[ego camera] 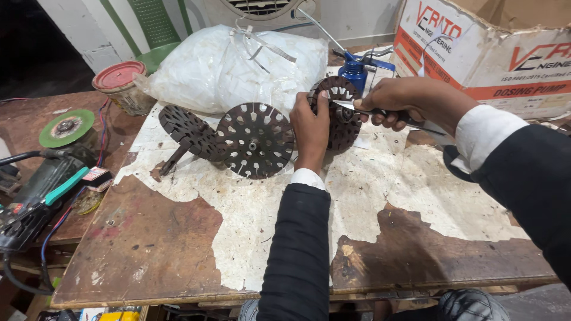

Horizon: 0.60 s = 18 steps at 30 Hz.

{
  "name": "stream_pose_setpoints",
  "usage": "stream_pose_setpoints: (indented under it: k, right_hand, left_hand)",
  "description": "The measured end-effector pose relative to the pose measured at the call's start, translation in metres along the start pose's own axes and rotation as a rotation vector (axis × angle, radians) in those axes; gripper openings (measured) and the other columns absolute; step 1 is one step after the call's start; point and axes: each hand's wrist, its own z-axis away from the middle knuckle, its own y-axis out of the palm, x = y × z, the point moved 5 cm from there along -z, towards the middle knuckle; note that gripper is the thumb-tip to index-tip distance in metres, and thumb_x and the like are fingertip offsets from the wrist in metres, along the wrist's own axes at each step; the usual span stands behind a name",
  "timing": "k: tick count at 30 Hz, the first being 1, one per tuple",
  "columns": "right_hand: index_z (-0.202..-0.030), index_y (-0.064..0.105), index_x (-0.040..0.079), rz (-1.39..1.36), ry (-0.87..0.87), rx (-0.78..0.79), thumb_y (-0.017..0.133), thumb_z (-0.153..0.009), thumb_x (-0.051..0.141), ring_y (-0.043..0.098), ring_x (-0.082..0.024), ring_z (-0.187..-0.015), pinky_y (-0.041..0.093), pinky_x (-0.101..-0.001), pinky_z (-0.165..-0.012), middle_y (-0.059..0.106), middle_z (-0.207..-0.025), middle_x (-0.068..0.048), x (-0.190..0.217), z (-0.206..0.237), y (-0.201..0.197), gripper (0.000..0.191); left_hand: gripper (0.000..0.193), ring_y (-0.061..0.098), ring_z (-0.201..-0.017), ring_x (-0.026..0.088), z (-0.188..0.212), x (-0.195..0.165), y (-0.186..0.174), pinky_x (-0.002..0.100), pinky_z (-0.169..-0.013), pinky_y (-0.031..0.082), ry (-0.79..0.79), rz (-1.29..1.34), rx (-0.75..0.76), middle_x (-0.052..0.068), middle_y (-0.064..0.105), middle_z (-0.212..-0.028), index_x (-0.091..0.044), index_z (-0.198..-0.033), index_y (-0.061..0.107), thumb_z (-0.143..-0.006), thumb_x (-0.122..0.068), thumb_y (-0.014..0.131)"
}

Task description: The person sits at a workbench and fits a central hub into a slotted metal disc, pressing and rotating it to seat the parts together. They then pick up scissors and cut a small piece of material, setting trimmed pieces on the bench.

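A worn white cardboard box (493, 53) with red and black lettering stands at the table's far right corner; a white plastic bag (238, 65) lies centre-back.

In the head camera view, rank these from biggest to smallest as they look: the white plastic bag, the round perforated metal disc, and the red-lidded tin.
1. White plastic bag
2. Round perforated metal disc
3. Red-lidded tin, which sits farther back, so its rank is less sure.

Bright, sharp, slight wide-angle edge distortion.
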Motion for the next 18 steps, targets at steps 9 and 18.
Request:
stream_pose_setpoints:
  k: [9, 18]
  right_hand:
    - [-0.081, 0.065, 0.003, -0.033, -0.135, -0.057, 0.055, -0.103, 0.039, 0.036, -0.009, -0.048, 0.029, -0.0278, -0.041, 0.044, -0.059, 0.003, 0.014, 0.007, 0.003, 0.043]
    - [-0.077, 0.062, 0.003, 0.022, -0.111, -0.079, 0.056, -0.104, 0.038, 0.038, -0.012, -0.047, 0.030, -0.0306, -0.042, 0.044, -0.059, 0.001, 0.010, 0.000, 0.009, 0.044]
  left_hand:
    - [0.034, 0.069, -0.077, 0.034, 0.001, 0.001, 0.001, 0.045, -0.074, 0.051, 0.045, 0.039, -0.039, 0.021, 0.070, -0.083, 0.006, -0.096, 0.061, -0.101, -0.027, 0.060]
    - [0.042, 0.062, -0.071, 0.032, 0.001, 0.002, 0.000, 0.046, -0.070, 0.048, 0.019, 0.042, -0.037, 0.019, 0.065, -0.076, 0.005, -0.092, 0.060, -0.105, -0.034, 0.053]
